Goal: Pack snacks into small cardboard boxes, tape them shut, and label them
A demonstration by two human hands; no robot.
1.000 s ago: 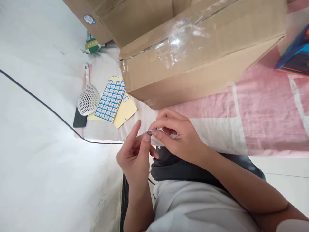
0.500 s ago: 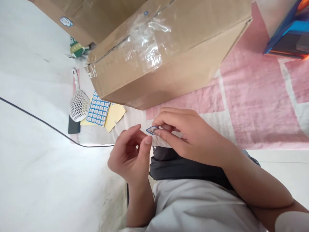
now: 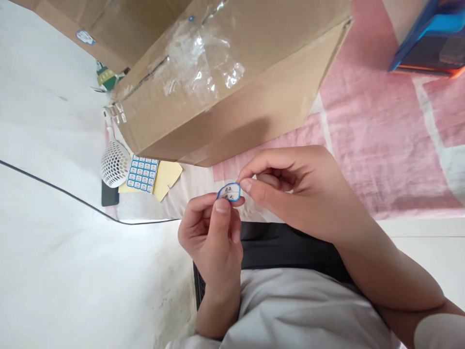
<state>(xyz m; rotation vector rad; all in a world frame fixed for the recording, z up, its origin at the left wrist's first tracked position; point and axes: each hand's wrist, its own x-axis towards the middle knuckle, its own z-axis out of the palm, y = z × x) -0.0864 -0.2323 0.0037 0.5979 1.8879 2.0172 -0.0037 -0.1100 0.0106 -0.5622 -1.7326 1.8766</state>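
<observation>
A small white sticker [image 3: 232,192] with a blue border and dark printed characters is held up in front of my body. My left hand [image 3: 214,223] pinches its lower left part between thumb and forefinger. At its right end, the thumb and forefinger of my right hand [image 3: 298,189] are closed on the edge. Just beyond my hands lies a taped cardboard box [image 3: 218,131], tilted across the bed-like surface. To the left is a sheet of matching blue-bordered stickers [image 3: 143,173], resting on yellowish paper [image 3: 167,177].
A white perforated ladle [image 3: 115,162] lies partly over a dark flat object [image 3: 109,195] near the wall. A black cable [image 3: 72,189] runs along the left. Behind stands another cardboard box [image 3: 127,29]. At the far right is a blue-and-orange container [image 3: 432,48] on pink-and-white cloth [image 3: 381,145].
My left hand has come up and taken hold of the sticker, which was in my right hand alone. The sticker now faces me more flatly. The view has shifted slightly.
</observation>
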